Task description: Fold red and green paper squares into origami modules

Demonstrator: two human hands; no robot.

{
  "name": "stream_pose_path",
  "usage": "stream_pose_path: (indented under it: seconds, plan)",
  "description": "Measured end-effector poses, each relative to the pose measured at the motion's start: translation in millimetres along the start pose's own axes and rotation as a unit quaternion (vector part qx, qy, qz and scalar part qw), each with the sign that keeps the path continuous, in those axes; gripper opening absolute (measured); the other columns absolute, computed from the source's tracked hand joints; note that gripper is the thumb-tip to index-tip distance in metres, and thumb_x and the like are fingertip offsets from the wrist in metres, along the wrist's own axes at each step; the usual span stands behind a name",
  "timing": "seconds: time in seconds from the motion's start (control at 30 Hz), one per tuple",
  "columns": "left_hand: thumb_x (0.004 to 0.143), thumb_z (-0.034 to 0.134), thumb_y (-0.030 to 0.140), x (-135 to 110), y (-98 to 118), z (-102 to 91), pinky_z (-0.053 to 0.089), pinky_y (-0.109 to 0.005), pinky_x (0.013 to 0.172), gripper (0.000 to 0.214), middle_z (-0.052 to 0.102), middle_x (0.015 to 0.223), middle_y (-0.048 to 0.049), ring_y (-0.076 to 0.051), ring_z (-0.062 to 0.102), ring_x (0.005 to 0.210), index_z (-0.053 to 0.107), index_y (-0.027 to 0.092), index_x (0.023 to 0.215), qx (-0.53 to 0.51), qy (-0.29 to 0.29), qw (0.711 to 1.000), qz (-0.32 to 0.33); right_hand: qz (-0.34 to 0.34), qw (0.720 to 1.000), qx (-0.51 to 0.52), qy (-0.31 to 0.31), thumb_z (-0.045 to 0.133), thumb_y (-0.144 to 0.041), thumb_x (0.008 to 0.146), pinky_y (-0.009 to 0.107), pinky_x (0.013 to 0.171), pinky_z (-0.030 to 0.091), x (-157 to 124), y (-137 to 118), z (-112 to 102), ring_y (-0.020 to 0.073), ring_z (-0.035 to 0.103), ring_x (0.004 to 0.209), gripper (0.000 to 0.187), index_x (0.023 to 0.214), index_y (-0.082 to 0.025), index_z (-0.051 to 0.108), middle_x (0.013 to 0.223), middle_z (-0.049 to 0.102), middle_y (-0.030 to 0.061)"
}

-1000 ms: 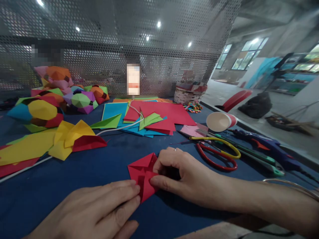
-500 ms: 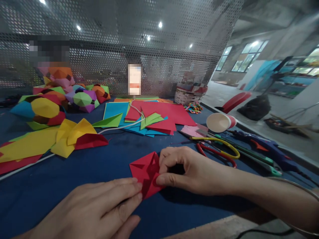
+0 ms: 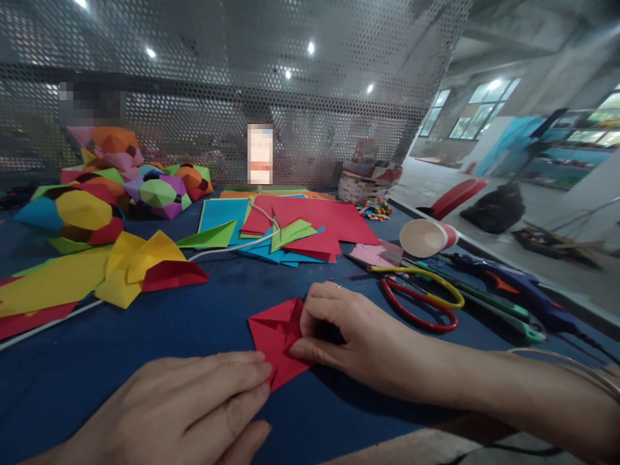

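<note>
A folded red paper piece [image 3: 274, 334] lies on the blue tabletop [image 3: 159, 336] in front of me. My left hand [image 3: 184, 407] lies flat at the lower left, its fingertips pressing the paper's near corner. My right hand [image 3: 346, 329] comes in from the right with its fingers curled, pinching a flap on the paper's right side between thumb and forefinger.
Red-and-yellow scissors [image 3: 421, 297], a tipped paper cup [image 3: 426, 237] and a blue glue gun [image 3: 513, 284] lie to the right. Coloured sheets [image 3: 310, 223], yellow and red folded pieces [image 3: 145, 268] and finished paper balls [image 3: 97, 194] lie behind and to the left. Perforated screen [image 3: 242, 90] at the back.
My right hand's fingers have shifted slightly on the red paper's flap, and the paper has turned a little. The left hand has stayed pressing on the near corner.
</note>
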State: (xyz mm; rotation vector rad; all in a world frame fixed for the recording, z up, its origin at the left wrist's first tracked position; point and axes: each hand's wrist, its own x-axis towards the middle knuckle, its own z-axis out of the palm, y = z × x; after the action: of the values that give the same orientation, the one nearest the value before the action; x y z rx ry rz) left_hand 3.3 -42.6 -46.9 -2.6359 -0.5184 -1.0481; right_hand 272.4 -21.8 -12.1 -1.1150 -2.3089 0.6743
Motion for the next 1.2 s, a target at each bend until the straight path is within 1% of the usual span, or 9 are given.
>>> stream_pose_path:
  seconds: [0.13, 0.27, 0.33, 0.5, 0.63, 0.8, 0.9, 1.03, 1.2]
  plan:
    - [0.115, 0.046, 0.021, 3, -1, -1.8, 0.058, -0.020, 0.084, 0.023, 0.085, 0.107, 0.0001, -0.012, 0.081, 0.098, 0.067, 0.020, 0.123, 0.004, -0.025, 1.000, 0.000, -0.003, 1.000, 0.005, -0.009, 0.087, -0.021, 0.097, 0.026, 0.070, 0.040, 0, -1, -1, 0.0141, 0.055, 0.079, 0.029, 0.082, -0.017, 0.063, 0.089, 0.061, -0.0001]
    - [0.121, 0.024, 0.031, 8, -2, -1.5, 0.052, -0.025, 0.061, 0.043, 0.080, 0.106, -0.0007, -0.013, 0.076, 0.085, 0.065, 0.024, 0.135, -0.003, -0.089, 0.996, 0.002, 0.008, 1.000, 0.009, -0.020, 0.087, -0.019, 0.096, 0.026, 0.070, 0.039, 1, -4, -2, 0.0142, 0.054, 0.079, 0.029, 0.081, -0.018, 0.062, 0.089, 0.060, -0.0006]
    - [0.121, 0.019, 0.036, 8, -2, 0.1, 0.050, -0.027, 0.057, 0.049, 0.078, 0.106, -0.0016, -0.015, 0.074, 0.084, 0.066, 0.026, 0.134, -0.019, -0.104, 0.994, -0.001, 0.016, 0.999, 0.011, -0.026, 0.087, -0.019, 0.096, 0.026, 0.070, 0.039, 1, -5, -3, 0.0145, 0.053, 0.079, 0.030, 0.081, -0.018, 0.061, 0.088, 0.060, -0.0006]
    - [0.120, 0.029, 0.035, 7, -5, 4.5, 0.052, -0.026, 0.061, 0.041, 0.075, 0.110, -0.0044, -0.017, 0.073, 0.089, 0.066, 0.024, 0.134, -0.033, -0.093, 0.995, 0.009, 0.013, 0.999, 0.016, -0.035, 0.085, -0.020, 0.098, 0.027, 0.070, 0.039, 0, -6, -6, 0.0141, 0.052, 0.078, 0.032, 0.080, -0.019, 0.059, 0.088, 0.059, -0.0007]
    - [0.119, 0.029, 0.033, 6, -5, 5.9, 0.052, -0.027, 0.062, 0.041, 0.075, 0.110, -0.0041, -0.017, 0.072, 0.090, 0.067, 0.024, 0.132, -0.031, -0.095, 0.995, 0.003, 0.012, 0.999, 0.000, -0.035, 0.089, -0.027, 0.095, 0.028, 0.074, 0.041, -1, -9, -5, 0.0153, 0.053, 0.081, 0.032, 0.083, -0.018, 0.060, 0.091, 0.060, 0.0003]
    - [0.119, 0.024, 0.030, 6, -5, 5.4, 0.051, -0.025, 0.064, 0.042, 0.072, 0.108, -0.0032, -0.015, 0.071, 0.088, 0.064, 0.025, 0.129, 0.003, -0.084, 0.996, 0.015, 0.067, 0.996, -0.043, -0.031, 0.095, -0.038, 0.088, 0.032, 0.079, 0.043, 1, -12, -9, 0.0197, 0.058, 0.090, 0.039, 0.094, -0.019, 0.061, 0.100, 0.066, 0.0032]
    - [0.119, 0.027, 0.028, 5, -6, 4.3, 0.051, -0.023, 0.064, 0.039, 0.071, 0.108, -0.0028, -0.014, 0.071, 0.088, 0.066, 0.024, 0.126, 0.011, -0.084, 0.996, 0.024, 0.085, 0.995, -0.040, -0.041, 0.099, -0.042, 0.085, 0.032, 0.081, 0.044, 2, -11, -16, 0.0218, 0.061, 0.094, 0.045, 0.099, -0.021, 0.061, 0.105, 0.069, 0.0032]
    - [0.118, 0.035, 0.028, 3, -7, 1.3, 0.053, -0.023, 0.070, 0.032, 0.073, 0.108, -0.0026, -0.015, 0.073, 0.091, 0.067, 0.024, 0.124, 0.009, -0.092, 0.995, 0.034, 0.085, 0.994, -0.020, -0.061, 0.101, -0.042, 0.081, 0.032, 0.082, 0.045, 2, -6, -23, 0.0221, 0.063, 0.098, 0.049, 0.101, -0.022, 0.062, 0.108, 0.070, 0.0025]
    - [0.117, 0.041, 0.025, 3, -7, -1.2, 0.055, -0.022, 0.085, 0.027, 0.076, 0.109, -0.0006, -0.015, 0.075, 0.101, 0.067, 0.025, 0.120, 0.004, -0.080, 0.997, 0.018, 0.088, 0.991, -0.004, -0.097, 0.099, -0.037, 0.085, 0.032, 0.084, 0.047, 2, -3, -31, 0.0212, 0.064, 0.100, 0.044, 0.107, -0.021, 0.064, 0.114, 0.071, 0.0035]
